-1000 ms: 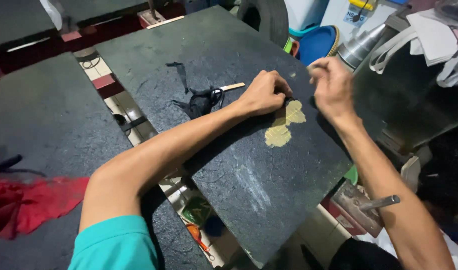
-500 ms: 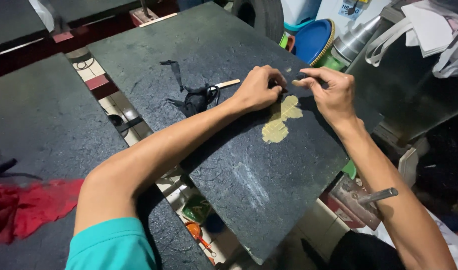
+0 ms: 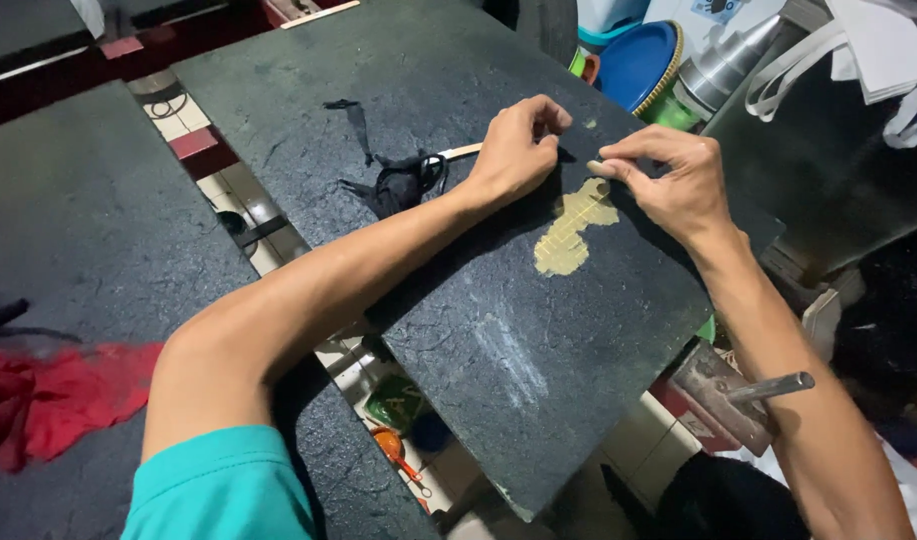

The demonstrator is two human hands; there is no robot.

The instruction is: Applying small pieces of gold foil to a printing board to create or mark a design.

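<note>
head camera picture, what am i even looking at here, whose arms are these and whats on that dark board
There is no machine here: the camera sits on a person's head and looks down, so the two bare arms reaching in from below are that person's own. The left hand is curled into a loose fist and rests on a dark stone-like slab. A thin pale stick shows beside that hand; whether the hand grips it cannot be seen. The right hand pinches something small at its fingertips, just above a yellowish patch on the slab. A scrap of black cloth lies near the stick. A second dark slab lies to the left, with red cloth on it.
</note>
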